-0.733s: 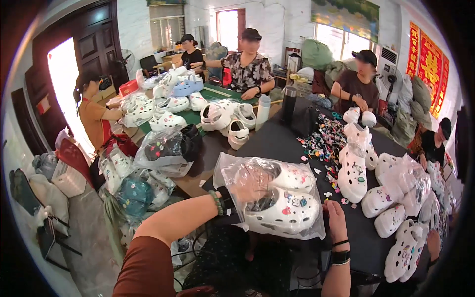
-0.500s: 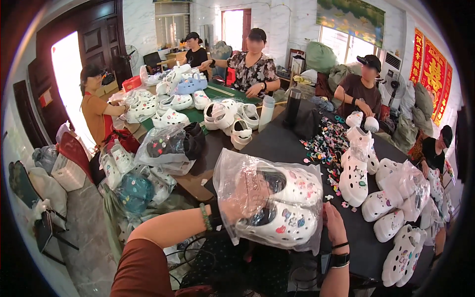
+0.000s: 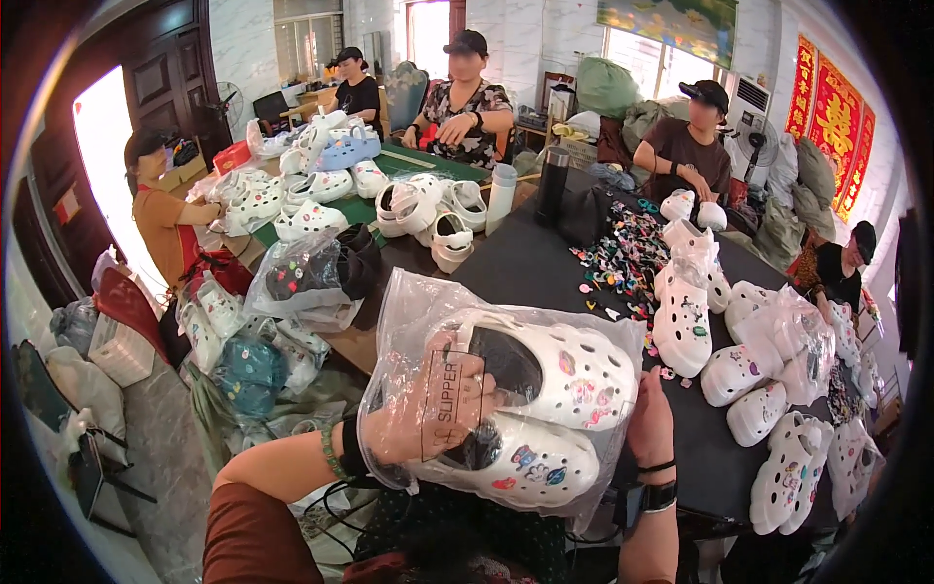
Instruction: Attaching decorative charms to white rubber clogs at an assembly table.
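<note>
Inside a clear bag (image 3: 404, 310), the left hand (image 3: 433, 414) clamps white clogs (image 3: 574, 375); the right hand (image 3: 650, 420) meets its edge, finger closure unclear. Charms (image 3: 628, 253) and other clogs (image 3: 684, 326) crowd the table (image 3: 530, 248).

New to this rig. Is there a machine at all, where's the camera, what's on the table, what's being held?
No machine: these are a person's bare hands. The view is from a fisheye camera on that person's head, looking down, so straight edges bend near the rim.

The left hand is inside a clear plastic bag, holding a pair of white clogs by the heel end. The right hand is at the bag's right edge; whether it grips the plastic is hard to tell.

On the black table lie a pile of small colourful pieces, more white clogs, a dark bottle and a white bottle. Other people work around the room.
</note>
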`<state>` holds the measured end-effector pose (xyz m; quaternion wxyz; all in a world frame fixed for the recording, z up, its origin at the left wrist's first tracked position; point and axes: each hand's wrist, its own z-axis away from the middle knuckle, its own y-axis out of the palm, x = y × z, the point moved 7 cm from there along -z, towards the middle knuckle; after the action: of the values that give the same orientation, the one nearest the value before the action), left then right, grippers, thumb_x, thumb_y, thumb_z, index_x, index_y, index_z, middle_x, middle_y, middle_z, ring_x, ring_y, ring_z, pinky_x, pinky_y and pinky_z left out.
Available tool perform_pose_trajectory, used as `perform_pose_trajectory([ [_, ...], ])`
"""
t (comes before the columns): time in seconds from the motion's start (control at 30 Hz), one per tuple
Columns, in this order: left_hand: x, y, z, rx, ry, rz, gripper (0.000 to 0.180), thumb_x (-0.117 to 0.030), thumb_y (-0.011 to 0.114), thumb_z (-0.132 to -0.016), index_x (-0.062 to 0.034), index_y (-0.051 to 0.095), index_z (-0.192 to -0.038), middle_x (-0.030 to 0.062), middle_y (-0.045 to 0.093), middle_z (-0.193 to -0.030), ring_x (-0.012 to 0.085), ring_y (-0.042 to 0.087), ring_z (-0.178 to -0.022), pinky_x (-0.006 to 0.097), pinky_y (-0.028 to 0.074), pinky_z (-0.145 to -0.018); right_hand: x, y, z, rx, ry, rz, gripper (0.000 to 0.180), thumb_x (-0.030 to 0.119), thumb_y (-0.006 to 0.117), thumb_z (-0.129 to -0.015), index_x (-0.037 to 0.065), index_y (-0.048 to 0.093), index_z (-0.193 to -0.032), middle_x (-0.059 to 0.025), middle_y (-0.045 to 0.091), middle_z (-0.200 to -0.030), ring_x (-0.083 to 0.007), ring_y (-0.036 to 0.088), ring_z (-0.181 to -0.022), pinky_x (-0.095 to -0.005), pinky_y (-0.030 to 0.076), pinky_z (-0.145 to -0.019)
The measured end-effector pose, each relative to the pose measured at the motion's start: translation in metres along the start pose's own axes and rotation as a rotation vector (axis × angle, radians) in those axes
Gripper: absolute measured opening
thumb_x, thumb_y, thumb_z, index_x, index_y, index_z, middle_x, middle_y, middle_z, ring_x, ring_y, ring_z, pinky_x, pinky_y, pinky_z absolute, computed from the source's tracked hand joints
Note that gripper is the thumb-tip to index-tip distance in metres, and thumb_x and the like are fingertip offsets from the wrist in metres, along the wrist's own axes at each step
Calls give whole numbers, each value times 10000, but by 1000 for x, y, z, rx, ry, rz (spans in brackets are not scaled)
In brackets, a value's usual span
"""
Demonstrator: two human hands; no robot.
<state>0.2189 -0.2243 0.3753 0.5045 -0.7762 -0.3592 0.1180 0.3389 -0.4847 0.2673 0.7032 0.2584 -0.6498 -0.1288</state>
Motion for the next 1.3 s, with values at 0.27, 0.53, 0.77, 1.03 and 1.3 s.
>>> perform_pose_trajectory([
  [0.27,-7,7,3,100,-8,101,251,-171,569,-792,-81,646,-1013,59,616,-1094,253,551,-1057,630,286,-1035,23,-35,2,-168,-282,342,160,125,603,-968,65,611,-821,81,521,-727,-16,427,-661,-192,317,-582],
  [0.53,23,2,3,-49,-155,-37,193,-143,656,-654,-144,701,-842,-13,549,-772,198,570,-844,544,301,-1003,82,-101,36,-445,-619,319,182,177,578,-996,43,639,-888,37,615,-874,-40,497,-781,-193,401,-730],
  [0.77,45,-6,18,-192,-345,76,97,-54,653,-611,-81,658,-704,3,549,-735,213,550,-804,525,295,-1010,66,-60,55,-42,-269,138,397,234,502,-1023,-21,435,-1319,-132,542,-1299,-219,562,-1147,-353,471,-987],
  [1.03,49,-12,15,-165,-356,48,183,-62,680,-632,-89,708,-811,1,557,-761,204,553,-859,509,289,-1011,42,-83,74,-253,-341,520,359,61,639,-904,-8,554,-1247,-50,653,-1089,-127,607,-951,-254,483,-843],
  [1.3,82,3,37,-133,-475,-32,256,-73,689,-628,-110,732,-877,4,566,-771,209,562,-886,507,294,-1002,139,-218,160,-858,-589,205,402,214,444,-1003,-27,512,-1317,-148,585,-1222,-244,560,-1138,-361,448,-983],
])
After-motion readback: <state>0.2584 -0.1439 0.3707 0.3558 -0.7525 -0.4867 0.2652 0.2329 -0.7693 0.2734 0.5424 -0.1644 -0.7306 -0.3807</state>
